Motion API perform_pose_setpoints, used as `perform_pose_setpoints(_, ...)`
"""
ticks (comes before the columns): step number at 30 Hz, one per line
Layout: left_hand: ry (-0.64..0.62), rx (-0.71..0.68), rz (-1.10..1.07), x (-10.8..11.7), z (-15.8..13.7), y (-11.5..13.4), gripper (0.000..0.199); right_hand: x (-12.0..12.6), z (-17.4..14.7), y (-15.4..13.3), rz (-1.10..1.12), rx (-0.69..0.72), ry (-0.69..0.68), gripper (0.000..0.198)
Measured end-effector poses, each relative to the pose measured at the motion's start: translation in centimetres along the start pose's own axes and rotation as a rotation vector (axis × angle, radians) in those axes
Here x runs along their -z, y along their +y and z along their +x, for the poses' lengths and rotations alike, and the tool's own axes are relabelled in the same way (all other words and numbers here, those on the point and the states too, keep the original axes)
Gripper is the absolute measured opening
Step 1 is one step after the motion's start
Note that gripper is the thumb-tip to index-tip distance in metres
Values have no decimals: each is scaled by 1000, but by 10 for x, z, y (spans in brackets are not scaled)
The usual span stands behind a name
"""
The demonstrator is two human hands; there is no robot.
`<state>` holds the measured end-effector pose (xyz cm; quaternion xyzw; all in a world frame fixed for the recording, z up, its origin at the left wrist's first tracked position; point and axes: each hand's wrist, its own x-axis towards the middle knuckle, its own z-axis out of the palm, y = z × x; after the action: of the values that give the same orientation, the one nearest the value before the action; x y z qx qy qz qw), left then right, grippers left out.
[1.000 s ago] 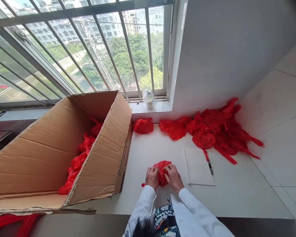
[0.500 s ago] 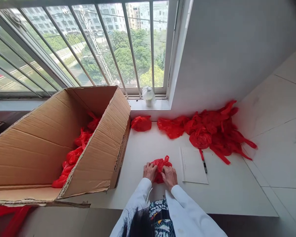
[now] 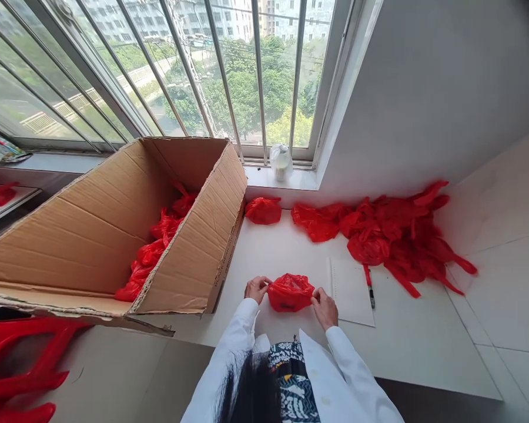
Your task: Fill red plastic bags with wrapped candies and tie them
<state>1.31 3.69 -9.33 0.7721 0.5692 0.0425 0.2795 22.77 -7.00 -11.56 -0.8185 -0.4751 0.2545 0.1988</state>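
Note:
A red plastic bag (image 3: 290, 294) sits on the white table in front of me, its mouth spread wide. My left hand (image 3: 256, 289) pinches the bag's left edge. On the opposite side, the right edge is pinched between the fingers of my right hand (image 3: 325, 308). Something dark shows faintly through the front of the bag; I cannot make out what it is. Just right of my right hand lies a white paper sheet (image 3: 350, 294), with a black pen (image 3: 371, 294) along its right edge.
A large open cardboard box (image 3: 189, 252) holding several red bags (image 3: 152, 252) stands at the left. Along the wall lie a single red bag (image 3: 263, 210) and a heap of red bags (image 3: 392, 229). A red plastic stool (image 3: 30, 358) is at lower left, a white wrapped item (image 3: 281, 163) on the sill.
My hands have moved apart, and the bag between them has gone from bunched up to spread open. The camera view has turned slightly left.

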Motion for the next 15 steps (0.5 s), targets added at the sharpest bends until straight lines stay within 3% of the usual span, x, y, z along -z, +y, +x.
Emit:
perform_pose_setpoints(4, 10, -83, -9, -4, -7, 7, 50, -1, -11, 0, -17, 64, 25, 30)
perform_pose_setpoints(7, -13, -176, -6, -12, -11, 25, 60, 0, -12, -15, -107, 273, 77, 51)
perform_pose_setpoints(10, -35, -226, -6, -21, -11, 42, 42, 0, -7, -32, -203, 443, 48, 43)
perform_pose_setpoints(15, -6, -198, -59, -20, -7, 41, 18, 4, 3, -39, -183, 441, 25, 25)
